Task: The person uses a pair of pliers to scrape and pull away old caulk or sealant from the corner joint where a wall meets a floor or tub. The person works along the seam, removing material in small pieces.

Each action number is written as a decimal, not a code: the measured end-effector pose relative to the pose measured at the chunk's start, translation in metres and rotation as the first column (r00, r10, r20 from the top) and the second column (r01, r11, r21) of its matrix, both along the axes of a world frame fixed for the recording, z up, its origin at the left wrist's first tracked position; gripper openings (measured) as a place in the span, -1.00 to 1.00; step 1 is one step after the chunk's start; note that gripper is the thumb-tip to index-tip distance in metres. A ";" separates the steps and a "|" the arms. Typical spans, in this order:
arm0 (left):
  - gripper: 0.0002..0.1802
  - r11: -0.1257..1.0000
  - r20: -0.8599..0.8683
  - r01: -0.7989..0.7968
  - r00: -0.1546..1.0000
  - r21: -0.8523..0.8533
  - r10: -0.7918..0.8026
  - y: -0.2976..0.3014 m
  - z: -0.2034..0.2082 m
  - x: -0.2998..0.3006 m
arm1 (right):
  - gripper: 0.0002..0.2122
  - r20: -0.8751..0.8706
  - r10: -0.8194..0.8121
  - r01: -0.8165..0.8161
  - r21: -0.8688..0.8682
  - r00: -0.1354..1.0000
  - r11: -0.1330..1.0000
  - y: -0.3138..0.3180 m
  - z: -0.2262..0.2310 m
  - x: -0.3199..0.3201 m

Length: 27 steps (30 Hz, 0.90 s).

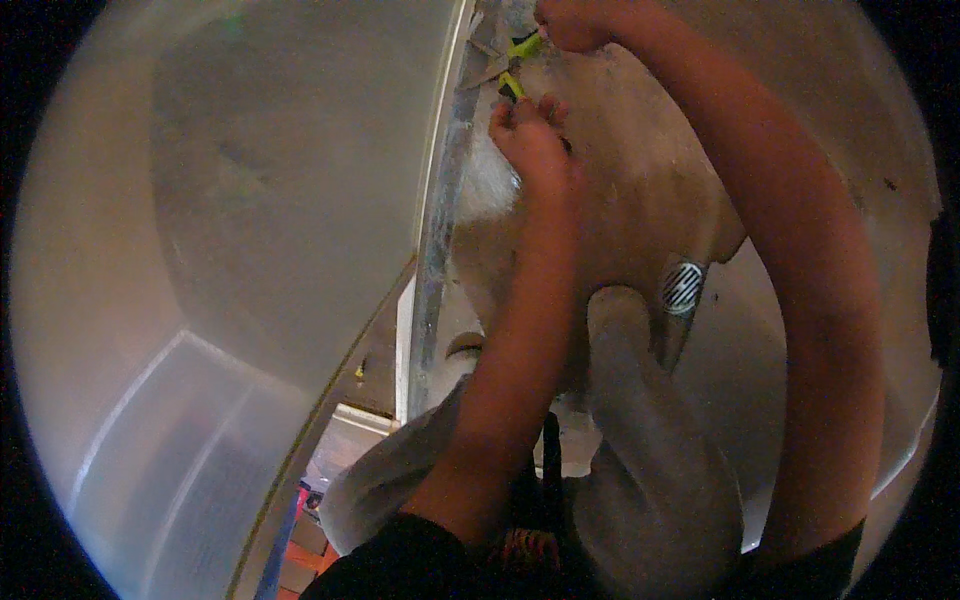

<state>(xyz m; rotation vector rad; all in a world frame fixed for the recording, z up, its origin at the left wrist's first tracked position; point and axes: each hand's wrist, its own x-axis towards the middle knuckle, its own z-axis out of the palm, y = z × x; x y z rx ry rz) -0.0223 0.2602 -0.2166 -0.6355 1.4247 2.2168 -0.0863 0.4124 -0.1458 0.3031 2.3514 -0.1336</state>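
A pair of scissors [508,66] with yellow-green and black handles is at the top of the view, its grey blades spread apart and pointing left at a long metal track [440,215]. My right hand [578,25] is closed around the upper handle, partly cut off by the top edge. Below it, my left hand [532,135] grips the lower handle, fingers bent. Whitish residue [488,180] marks the floor beside the track, close to my left hand. Whether the blades touch the track I cannot tell.
A large glass panel [290,180] stands along the left side of the track. A round slotted drain [683,288] lies in the brown, wet-looking floor [630,220], right of my knee. My legs in grey trousers [655,430] are bent below. Orange tiles [308,555] show at lower left.
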 end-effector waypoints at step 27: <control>-0.55 0.952 0.554 0.056 0.802 0.300 -0.222 0.039 0.086 -0.013 | -0.63 -0.378 -0.215 0.226 -0.016 0.900 0.974 -0.010 0.042 0.039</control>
